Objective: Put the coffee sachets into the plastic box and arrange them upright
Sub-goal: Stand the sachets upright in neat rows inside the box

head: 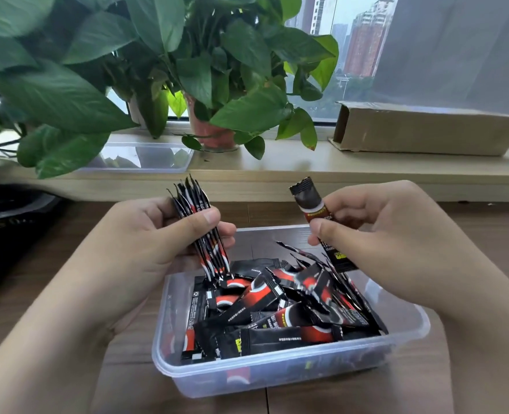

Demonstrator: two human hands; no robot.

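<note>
A clear plastic box (277,373) stands on the wooden table in front of me, holding several black-and-red coffee sachets (277,309) that lie jumbled and flat. My left hand (145,243) grips a stacked bundle of sachets (198,210) on edge, upright, above the box's left side. My right hand (396,237) pinches a single sachet (310,201) between thumb and fingers above the box's right side, its crimped top pointing up.
Potted plants (214,85) and a clear plastic lid (145,158) sit on the window ledge behind. A cardboard box (423,130) lies on the ledge at the right. A black bag (8,228) rests on the table at the left.
</note>
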